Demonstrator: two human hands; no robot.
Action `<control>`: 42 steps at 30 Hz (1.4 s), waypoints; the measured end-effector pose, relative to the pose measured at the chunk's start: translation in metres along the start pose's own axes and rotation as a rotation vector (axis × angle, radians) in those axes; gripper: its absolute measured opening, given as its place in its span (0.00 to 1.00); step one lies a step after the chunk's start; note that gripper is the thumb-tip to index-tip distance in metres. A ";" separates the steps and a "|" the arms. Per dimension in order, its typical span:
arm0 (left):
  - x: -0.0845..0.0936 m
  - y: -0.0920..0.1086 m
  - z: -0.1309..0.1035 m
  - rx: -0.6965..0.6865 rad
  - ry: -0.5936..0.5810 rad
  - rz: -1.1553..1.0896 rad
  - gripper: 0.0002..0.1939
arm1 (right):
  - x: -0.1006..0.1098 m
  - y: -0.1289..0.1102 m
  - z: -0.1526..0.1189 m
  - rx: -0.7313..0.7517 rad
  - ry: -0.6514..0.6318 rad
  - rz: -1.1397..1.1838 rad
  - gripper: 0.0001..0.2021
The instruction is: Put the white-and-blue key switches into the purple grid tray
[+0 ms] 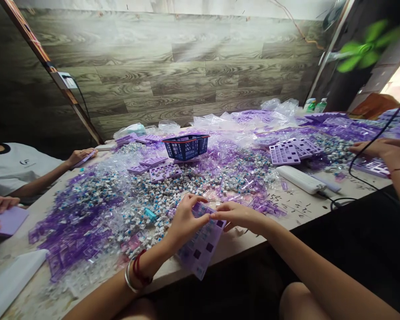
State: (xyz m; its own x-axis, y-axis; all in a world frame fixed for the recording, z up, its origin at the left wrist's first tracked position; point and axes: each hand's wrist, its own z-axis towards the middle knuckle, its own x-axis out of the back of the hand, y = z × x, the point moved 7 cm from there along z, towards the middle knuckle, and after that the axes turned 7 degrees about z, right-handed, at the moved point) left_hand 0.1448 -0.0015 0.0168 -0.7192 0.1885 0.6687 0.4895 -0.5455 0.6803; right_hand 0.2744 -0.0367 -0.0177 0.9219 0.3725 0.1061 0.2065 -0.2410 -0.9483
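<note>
A light purple panel with square holes (205, 249) tilts over the table's front edge, its lower end facing me. My left hand (188, 220) is closed on its upper left side, with the thumb across the face. Close by, my right hand (238, 215) is pinched at the upper right corner, its fingertips meeting the left thumb. Whatever sits between those right fingertips is too small or hidden to make out. Several holes in the panel look dark, and pale pieces show in others. Just left of my hands spreads a heap of small white-and-blue pieces (140, 195).
A dark blue basket (186, 147) stands mid-table amid clear and purple plastic pieces (76, 240). More purple panels (295, 150) lie behind a white power strip (300, 179) with a black cable. Other people's hands work at left (2, 209) and right (370, 149). A green fan (366, 48) hangs upper right.
</note>
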 end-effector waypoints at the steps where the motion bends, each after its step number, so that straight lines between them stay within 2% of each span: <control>1: 0.004 0.003 0.000 -0.019 0.038 -0.013 0.13 | -0.002 -0.002 -0.001 0.023 -0.007 0.032 0.18; 3: 0.010 0.007 -0.001 -0.044 0.106 -0.046 0.11 | -0.006 -0.009 -0.001 0.109 0.016 0.066 0.19; 6: 0.016 0.011 -0.005 -0.091 0.194 -0.115 0.09 | -0.006 -0.024 -0.004 0.288 0.123 0.021 0.19; 10: 0.018 0.013 -0.008 -0.157 0.236 -0.246 0.07 | -0.005 -0.045 -0.018 0.460 0.307 -0.249 0.16; 12: 0.021 0.011 -0.009 -0.144 0.268 -0.304 0.10 | -0.006 -0.054 -0.025 0.501 0.357 -0.360 0.14; 14: 0.020 0.007 -0.008 -0.093 0.256 -0.390 0.18 | -0.010 -0.061 -0.031 0.527 0.368 -0.433 0.13; 17: 0.012 0.006 -0.006 -0.029 0.110 -0.520 0.27 | -0.015 -0.067 -0.037 0.561 0.377 -0.500 0.12; 19: 0.011 0.006 -0.006 -0.014 0.074 -0.547 0.26 | -0.017 -0.068 -0.041 0.573 0.378 -0.507 0.11; 27: 0.015 0.013 -0.009 -0.123 0.151 -0.552 0.18 | -0.017 -0.070 -0.047 0.583 0.345 -0.461 0.11; 32: 0.018 0.017 -0.011 -0.171 0.170 -0.473 0.13 | -0.016 -0.070 -0.046 0.578 0.314 -0.396 0.11; 38: 0.022 0.020 -0.013 -0.201 0.207 -0.369 0.13 | -0.015 -0.070 -0.045 0.570 0.333 -0.371 0.11; 42: 0.023 0.023 -0.014 -0.231 0.201 -0.394 0.10 | -0.016 -0.071 -0.045 0.574 0.308 -0.347 0.11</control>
State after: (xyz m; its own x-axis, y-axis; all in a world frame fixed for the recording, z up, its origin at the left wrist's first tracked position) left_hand 0.1331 -0.0210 0.0439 -0.9194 0.2680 0.2878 0.0558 -0.6354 0.7701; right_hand 0.2598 -0.0654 0.0612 0.9027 0.0529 0.4270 0.3765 0.3834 -0.8434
